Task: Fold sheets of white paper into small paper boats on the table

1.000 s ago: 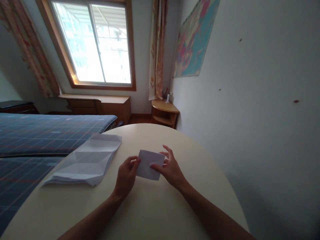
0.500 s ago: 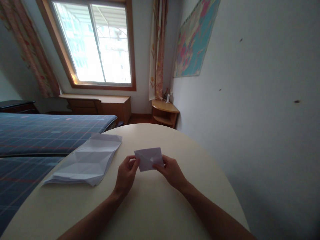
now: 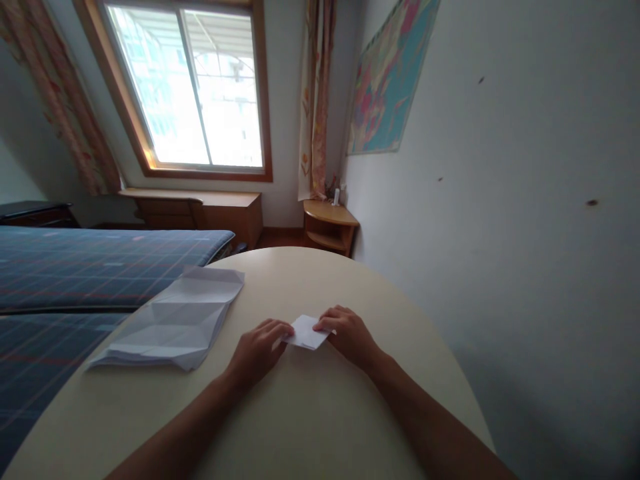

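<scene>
From my end of the feed, the nearest thing I have is the bare cream tabletop (image 3: pixel 325 420), round, with the forearms coming in over its near edge. Past that, around the middle of the tabletop, I see the left hand (image 3: pixel 257 351) with thumb and fingers closed on the left side of a small folded paper (image 3: pixel 304 333), and the right hand (image 3: pixel 351 335) pinching its right side, so both grips are clamped on the one piece. I can't tell whether the paper rests flat on the surface or hangs just above it. As I judge it, folding is well under way: the piece is down to a compact shape, with what looks like a layered edge toward the near side. It has not been let go, so I'd call the handling unfinished; how much is left I can't read from here. Off to the left, well apart from both hands, creased sheets (image 3: pixel 175 320) lie along the tabletop's left edge, spread out, their fold lines showing; nothing touches them. Beyond the left edge I make out a plaid mattress (image 3: pixel 105 267), and past the far edge a wooden corner shelf (image 3: pixel 330 213) and a window (image 3: pixel 225 87).
</scene>
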The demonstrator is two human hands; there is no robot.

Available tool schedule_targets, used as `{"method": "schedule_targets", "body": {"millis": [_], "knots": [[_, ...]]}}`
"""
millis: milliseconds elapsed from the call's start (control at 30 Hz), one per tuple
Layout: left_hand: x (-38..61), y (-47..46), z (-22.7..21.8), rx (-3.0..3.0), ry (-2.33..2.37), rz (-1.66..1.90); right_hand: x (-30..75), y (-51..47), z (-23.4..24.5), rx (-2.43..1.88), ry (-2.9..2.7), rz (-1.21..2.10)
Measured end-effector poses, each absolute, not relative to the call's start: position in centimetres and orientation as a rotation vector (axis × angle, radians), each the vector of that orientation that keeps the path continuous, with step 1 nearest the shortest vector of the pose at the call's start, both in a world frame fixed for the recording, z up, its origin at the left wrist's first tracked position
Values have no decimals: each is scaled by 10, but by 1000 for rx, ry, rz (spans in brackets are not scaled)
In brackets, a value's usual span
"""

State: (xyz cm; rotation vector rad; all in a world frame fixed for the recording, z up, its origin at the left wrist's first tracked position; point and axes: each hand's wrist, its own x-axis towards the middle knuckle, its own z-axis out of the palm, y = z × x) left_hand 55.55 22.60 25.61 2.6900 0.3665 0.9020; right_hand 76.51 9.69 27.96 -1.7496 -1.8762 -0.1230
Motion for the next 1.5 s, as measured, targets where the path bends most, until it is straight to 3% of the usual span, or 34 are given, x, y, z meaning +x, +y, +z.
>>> {"method": "schedule_targets", "body": {"millis": [267,600,1000,1500], "knots": [[553,222,265,2834,303,582,769,93,277,-1794,-2004,115],[556,221,263,2890,307,581,770,88,288,-1813,-1972,203],[561,221,259,2653,630,616,763,93,285,-1906,-1663,302],[561,219,259,2769,482,684,754,97,278,-1982,-1770,95]]}}
